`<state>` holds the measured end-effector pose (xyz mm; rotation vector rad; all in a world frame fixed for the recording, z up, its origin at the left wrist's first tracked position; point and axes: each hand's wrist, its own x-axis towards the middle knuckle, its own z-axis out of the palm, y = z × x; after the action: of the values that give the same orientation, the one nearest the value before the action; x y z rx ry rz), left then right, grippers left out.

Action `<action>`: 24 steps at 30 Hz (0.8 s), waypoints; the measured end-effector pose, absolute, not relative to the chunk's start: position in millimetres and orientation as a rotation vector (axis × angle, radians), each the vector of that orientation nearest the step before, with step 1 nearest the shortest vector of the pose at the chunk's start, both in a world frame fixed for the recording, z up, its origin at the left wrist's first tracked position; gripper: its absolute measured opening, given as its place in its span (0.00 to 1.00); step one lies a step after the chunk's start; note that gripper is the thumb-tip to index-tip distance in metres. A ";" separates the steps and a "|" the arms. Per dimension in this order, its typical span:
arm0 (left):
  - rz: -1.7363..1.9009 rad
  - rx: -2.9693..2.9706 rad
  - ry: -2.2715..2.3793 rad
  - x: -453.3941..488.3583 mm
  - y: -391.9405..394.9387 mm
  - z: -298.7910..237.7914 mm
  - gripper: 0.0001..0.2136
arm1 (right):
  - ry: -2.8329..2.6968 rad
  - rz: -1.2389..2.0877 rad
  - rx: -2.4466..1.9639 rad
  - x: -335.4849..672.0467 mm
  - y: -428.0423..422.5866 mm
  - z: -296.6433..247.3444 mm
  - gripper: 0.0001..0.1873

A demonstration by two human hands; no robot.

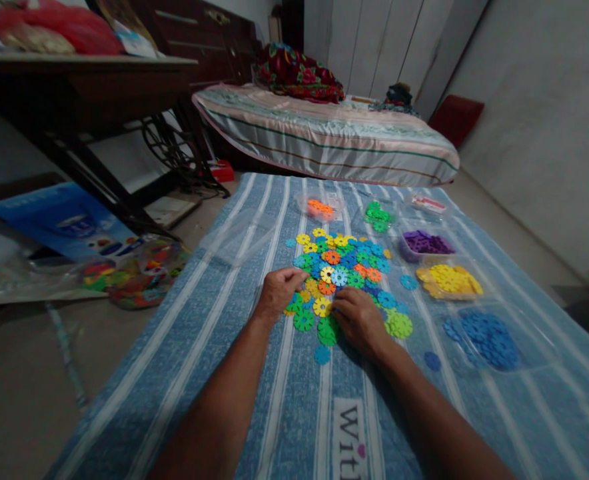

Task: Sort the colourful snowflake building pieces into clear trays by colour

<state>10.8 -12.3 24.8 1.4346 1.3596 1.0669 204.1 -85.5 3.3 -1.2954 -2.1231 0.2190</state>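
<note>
A loose pile of notched plastic discs (339,277) in yellow, orange, green and blue lies on the striped cloth (204,373). At the pile's left edge is my left hand (276,291), thumb and fingers pinched together; whatever they hold is hidden. My right hand (362,319) reaches into the near side of the pile, fingers closed beside a yellow disc (322,307). I cannot make out what is in them. A green disc (328,330) lies just left of that hand, and lime-green discs (398,324) lie to its right.
Clear plastic boxes on the right hold purple discs (427,245), yellow discs (449,280) and blue discs (489,339). Farther back are boxes with orange discs (320,209) and green discs (378,216). A transparent lid (239,237) lies left. Beyond stands a bed (324,137).
</note>
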 end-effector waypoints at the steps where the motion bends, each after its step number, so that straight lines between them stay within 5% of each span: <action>1: 1.066 1.435 1.360 10.7 -12.2 24.7 0.14 | -2.115 0.213 -1.299 205.4 -86.4 4.6 0.10; 6: 1.067 1.437 1.358 10.5 -12.6 25.4 0.15 | -2.227 0.287 -1.135 210.1 -93.7 14.6 0.08; 13: 1.084 1.418 1.349 11.9 -13.9 27.9 0.14 | -2.350 0.310 -1.249 207.7 -97.0 15.9 0.18; 24: 1.059 1.415 1.366 7.6 -9.9 25.9 0.15 | -2.197 0.507 -1.176 201.4 -98.2 27.5 0.05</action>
<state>7.6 -9.9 25.9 1.4150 1.3664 1.0592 201.4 -98.2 27.5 -1.1764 -2.1971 0.5066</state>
